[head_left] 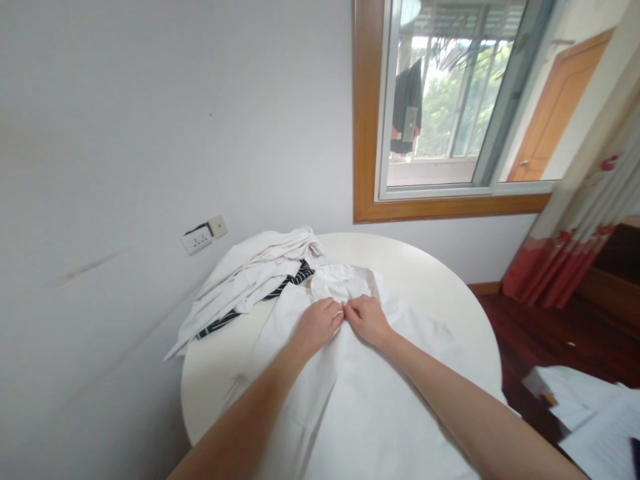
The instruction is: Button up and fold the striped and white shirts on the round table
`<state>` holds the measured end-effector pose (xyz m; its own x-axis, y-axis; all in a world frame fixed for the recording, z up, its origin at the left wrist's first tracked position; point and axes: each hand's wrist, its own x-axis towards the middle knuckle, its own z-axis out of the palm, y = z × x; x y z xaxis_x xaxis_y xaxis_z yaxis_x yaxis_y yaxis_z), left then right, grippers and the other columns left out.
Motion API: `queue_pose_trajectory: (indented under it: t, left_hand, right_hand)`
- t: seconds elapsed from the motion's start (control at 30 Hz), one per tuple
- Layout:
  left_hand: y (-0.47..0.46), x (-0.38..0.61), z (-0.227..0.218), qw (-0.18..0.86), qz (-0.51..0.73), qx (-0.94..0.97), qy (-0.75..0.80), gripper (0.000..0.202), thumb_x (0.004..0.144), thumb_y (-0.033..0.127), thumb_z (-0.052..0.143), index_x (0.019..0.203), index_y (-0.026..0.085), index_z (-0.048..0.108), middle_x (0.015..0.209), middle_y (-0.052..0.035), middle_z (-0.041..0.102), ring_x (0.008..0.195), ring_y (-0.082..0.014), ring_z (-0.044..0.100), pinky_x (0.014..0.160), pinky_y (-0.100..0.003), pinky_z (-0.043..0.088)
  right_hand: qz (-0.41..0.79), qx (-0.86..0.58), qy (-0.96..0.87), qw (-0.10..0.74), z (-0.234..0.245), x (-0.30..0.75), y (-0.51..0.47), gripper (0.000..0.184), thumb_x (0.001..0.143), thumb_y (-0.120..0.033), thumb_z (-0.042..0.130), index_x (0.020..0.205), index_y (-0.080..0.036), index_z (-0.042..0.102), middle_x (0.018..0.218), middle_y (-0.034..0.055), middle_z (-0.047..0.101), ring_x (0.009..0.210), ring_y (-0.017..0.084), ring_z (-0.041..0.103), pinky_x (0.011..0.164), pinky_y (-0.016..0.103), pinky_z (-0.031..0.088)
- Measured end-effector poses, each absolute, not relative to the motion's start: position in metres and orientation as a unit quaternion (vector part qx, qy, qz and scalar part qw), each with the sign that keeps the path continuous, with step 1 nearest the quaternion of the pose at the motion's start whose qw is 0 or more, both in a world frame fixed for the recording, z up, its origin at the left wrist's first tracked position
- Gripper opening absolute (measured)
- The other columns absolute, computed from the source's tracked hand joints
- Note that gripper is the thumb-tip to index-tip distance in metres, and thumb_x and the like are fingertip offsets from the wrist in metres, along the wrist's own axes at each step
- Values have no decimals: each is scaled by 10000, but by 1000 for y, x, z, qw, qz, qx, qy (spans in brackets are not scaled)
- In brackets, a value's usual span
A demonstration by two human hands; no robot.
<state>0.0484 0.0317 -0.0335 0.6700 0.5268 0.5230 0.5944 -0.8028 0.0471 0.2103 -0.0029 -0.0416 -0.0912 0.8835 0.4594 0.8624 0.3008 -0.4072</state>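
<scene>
A white shirt (pixel 370 413) lies spread over a round white table (pixel 425 267), its collar end toward the wall. Just below the collar, my left hand (pixel 319 325) pinches the front edge of the cloth. My right hand (pixel 369 320) meets it there, thumb and fingers closed on the same front edge. The fingertips of both hands touch, and whatever small part sits between them is hidden.
Left of the shirt, a heap of white clothes (pixel 255 263) lies against the wall with a black striped cloth (pixel 223 325) under it. A wall socket (pixel 197 240) is above the heap. Papers (pixel 605 427) lie at lower right, near a red-and-cream curtain (pixel 545 260).
</scene>
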Motion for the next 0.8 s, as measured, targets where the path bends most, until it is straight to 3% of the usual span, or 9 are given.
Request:
queue_pose_trajectory:
  t: [0.13, 0.23, 0.37, 0.47, 0.63, 0.73, 0.8]
  left_hand:
    - [34, 46, -34, 47, -257, -927, -270, 195, 924, 248, 447, 850, 169, 610, 810, -43, 626, 812, -167, 581, 753, -304, 485]
    - [37, 45, -34, 2, -271, -930, -248, 213, 936, 271, 430, 879, 174, 610, 838, -41, 639, 836, -160, 585, 771, -294, 482]
    - [37, 47, -33, -55, -326, -909, -256, 221, 945, 289, 405, 907, 188, 598, 879, -33, 652, 862, -149, 593, 795, -275, 473]
    - [35, 45, -28, -69, -363, -881, -294, 210, 943, 304, 400, 937, 189, 577, 914, -31, 653, 866, -142, 596, 794, -259, 464]
    - [33, 32, -13, 10, -346, -864, -366, 257, 923, 377, 416, 835, 206, 585, 817, -9, 655, 794, -146, 598, 732, -252, 422]
    - [33, 27, -6, 33, -277, -874, -399, 292, 898, 443, 448, 781, 218, 593, 738, 10, 644, 718, -146, 587, 661, -250, 392]
    - [31, 28, -3, 34, -246, -889, -386, 246, 869, 454, 502, 860, 236, 616, 772, 5, 646, 748, -159, 585, 679, -262, 396]
  right_hand:
    - [74, -563, -747, 345, -52, 218, 6, 466, 939, -360, 336, 539, -173, 485, 532, -22, 474, 597, 109, 445, 633, 243, 295]
    - [176, -527, -739, 380, -61, 222, 13, 511, 931, -457, 305, 521, -178, 429, 495, -35, 395, 540, 102, 401, 567, 232, 297]
    - [290, -480, -688, 461, -66, 220, 19, 516, 879, -589, 321, 574, -187, 428, 537, -33, 397, 553, 104, 390, 534, 225, 327]
    - [313, -497, -621, 519, -62, 220, 19, 505, 853, -624, 338, 584, -199, 385, 543, -36, 370, 537, 103, 358, 506, 228, 315]
    - [163, -551, -603, 553, -43, 230, 10, 475, 899, -535, 346, 562, -207, 288, 531, -43, 298, 527, 106, 320, 517, 249, 251]
    - [38, -587, -614, 525, -30, 236, 2, 454, 949, -444, 299, 568, -200, 345, 552, -23, 389, 562, 120, 376, 563, 262, 263]
    - [-48, -612, -632, 473, -25, 239, -1, 449, 964, -395, 293, 584, -193, 421, 589, 5, 471, 612, 139, 424, 611, 277, 275]
